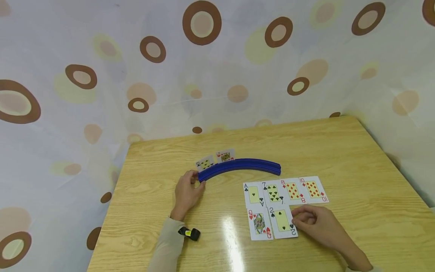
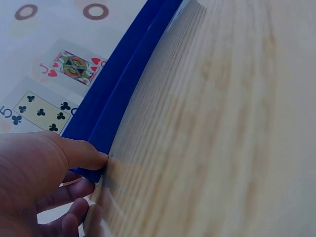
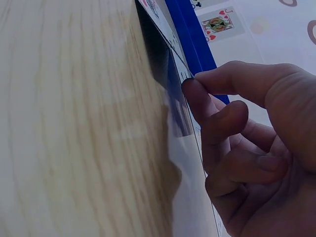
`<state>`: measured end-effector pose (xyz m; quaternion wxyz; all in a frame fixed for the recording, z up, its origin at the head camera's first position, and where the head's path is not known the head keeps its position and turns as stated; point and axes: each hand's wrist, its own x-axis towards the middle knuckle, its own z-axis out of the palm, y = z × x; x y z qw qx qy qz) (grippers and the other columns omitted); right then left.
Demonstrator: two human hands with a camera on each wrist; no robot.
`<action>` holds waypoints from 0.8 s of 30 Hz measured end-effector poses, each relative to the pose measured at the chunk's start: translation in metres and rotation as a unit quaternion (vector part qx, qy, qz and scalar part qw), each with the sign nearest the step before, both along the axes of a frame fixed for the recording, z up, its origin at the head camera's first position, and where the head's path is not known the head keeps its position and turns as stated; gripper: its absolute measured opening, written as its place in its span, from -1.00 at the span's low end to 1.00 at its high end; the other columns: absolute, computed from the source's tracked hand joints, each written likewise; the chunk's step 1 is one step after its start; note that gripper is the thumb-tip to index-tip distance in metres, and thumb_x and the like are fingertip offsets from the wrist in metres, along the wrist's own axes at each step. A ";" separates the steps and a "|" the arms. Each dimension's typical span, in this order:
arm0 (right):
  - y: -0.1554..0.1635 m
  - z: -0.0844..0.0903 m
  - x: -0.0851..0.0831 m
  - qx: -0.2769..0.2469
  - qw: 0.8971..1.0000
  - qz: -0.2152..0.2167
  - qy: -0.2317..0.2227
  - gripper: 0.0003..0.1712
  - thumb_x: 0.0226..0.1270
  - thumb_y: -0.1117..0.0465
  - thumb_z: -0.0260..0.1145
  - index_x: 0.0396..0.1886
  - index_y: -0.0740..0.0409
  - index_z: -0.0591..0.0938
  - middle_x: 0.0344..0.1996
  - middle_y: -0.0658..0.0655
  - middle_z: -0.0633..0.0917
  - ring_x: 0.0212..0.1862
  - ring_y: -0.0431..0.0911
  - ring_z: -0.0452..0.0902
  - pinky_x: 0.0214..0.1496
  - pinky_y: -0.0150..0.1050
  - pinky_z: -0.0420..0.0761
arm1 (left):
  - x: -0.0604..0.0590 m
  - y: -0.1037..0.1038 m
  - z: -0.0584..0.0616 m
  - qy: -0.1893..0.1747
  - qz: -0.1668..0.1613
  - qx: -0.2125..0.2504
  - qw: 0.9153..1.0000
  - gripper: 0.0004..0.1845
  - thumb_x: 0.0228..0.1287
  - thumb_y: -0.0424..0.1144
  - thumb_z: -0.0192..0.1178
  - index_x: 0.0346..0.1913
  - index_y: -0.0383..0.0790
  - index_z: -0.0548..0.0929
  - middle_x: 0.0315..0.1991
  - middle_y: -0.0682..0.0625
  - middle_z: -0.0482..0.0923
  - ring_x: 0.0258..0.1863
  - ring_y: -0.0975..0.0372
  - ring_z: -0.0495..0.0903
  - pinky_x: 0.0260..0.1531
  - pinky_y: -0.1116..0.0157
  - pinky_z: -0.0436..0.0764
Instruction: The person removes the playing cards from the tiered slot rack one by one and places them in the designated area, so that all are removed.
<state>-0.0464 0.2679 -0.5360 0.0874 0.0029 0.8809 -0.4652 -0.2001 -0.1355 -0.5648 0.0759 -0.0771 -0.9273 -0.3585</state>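
Gripping the blue card holder [image 1: 239, 166] end, the left hand [image 1: 186, 194] curls; only the right wrist view shows the right hand [image 3: 252, 148] pinching the two of spades [image 1: 283, 221] edge.

Glossy wood-grain table [image 1: 357, 170], smooth blue plastic card rack [image 1: 241, 166], glossy paper cards [image 1: 285, 190], patterned cloth backdrop [image 1: 238, 56].

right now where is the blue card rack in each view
Head: the blue card rack curves across the table's middle, its left end at the left hand.
Left wrist: it runs from top centre down to the thumb, lower left.
Right wrist: a strip at top centre, behind the fingers.
Shared landmark: the jack of hearts standing in it.
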 end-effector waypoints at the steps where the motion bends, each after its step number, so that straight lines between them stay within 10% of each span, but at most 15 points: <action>1: 0.000 0.000 -0.001 0.001 1.000 0.000 -0.001 -0.75 0.40 0.18 0.57 -0.03 0.20 0.80 -0.35 -0.05 0.83 -0.37 -0.34 0.67 -0.27 -0.37 0.66 | -0.001 0.000 0.000 0.001 0.000 0.000 1.000 -0.65 0.36 -0.23 0.49 0.12 -0.30 0.73 -0.10 -0.16 0.80 -0.09 -0.02 0.72 -0.04 -0.04 0.66; 24: -0.003 -0.003 -0.002 0.028 0.998 0.001 0.057 -0.85 0.38 0.24 0.57 -0.11 0.13 0.81 -0.41 -0.12 0.78 -0.45 -0.39 0.54 -0.38 -0.38 0.58 | -0.001 -0.001 -0.001 0.003 -0.001 -0.002 1.000 -0.66 0.36 -0.24 0.49 0.11 -0.29 0.74 -0.10 -0.15 0.81 -0.10 -0.01 0.73 -0.05 -0.02 0.67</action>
